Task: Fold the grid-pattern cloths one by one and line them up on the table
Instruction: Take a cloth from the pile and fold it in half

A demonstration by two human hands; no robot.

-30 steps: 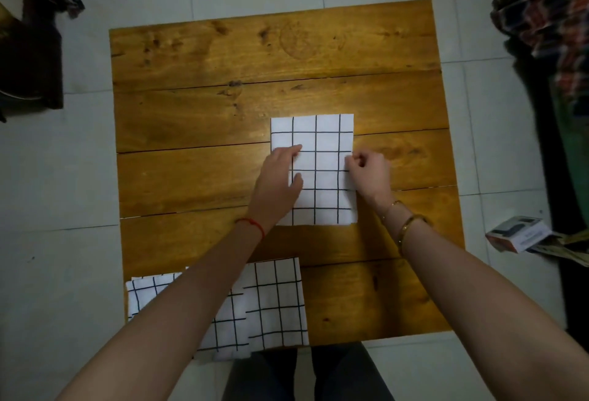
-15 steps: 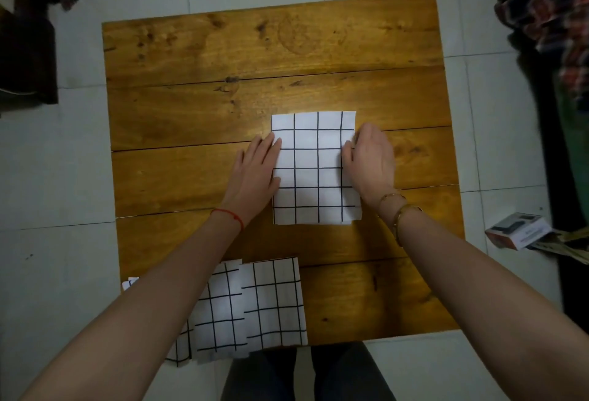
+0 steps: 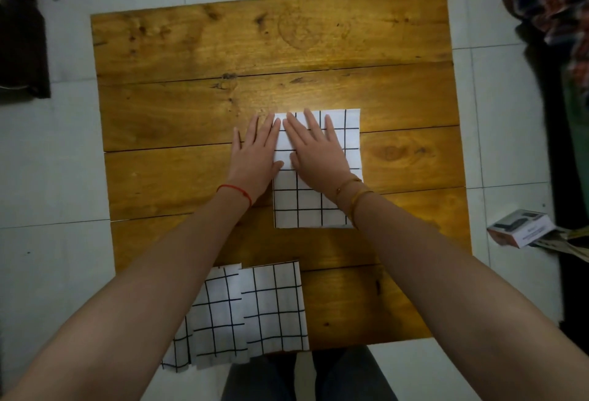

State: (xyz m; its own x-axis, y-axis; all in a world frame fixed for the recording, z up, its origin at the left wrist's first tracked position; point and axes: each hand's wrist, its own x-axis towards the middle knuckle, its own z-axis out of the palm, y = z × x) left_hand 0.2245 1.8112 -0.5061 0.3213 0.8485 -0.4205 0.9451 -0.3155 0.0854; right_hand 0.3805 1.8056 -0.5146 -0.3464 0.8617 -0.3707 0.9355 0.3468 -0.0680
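A folded white cloth with a black grid point(image 3: 310, 206) lies flat near the middle of the wooden table point(image 3: 223, 107). My right hand point(image 3: 317, 152) rests flat on its upper left part, fingers spread. My left hand point(image 3: 256, 153) lies flat beside it, mostly on the wood, with fingertips at the cloth's left edge. Neither hand grips anything. At the table's near edge lie more grid cloths point(image 3: 251, 311), overlapping and hanging a little over the edge, partly hidden by my left forearm.
The table stands on a pale tiled floor. A small box point(image 3: 521, 231) lies on the floor at the right. Plaid fabric point(image 3: 554, 2) is heaped at the upper right, and a dark object point(image 3: 22, 47) sits at the upper left.
My hands were at the cloth's two sides. My right hand has slid left onto the cloth's upper part and my left hand has moved up along its left edge. The cloth stays in place.
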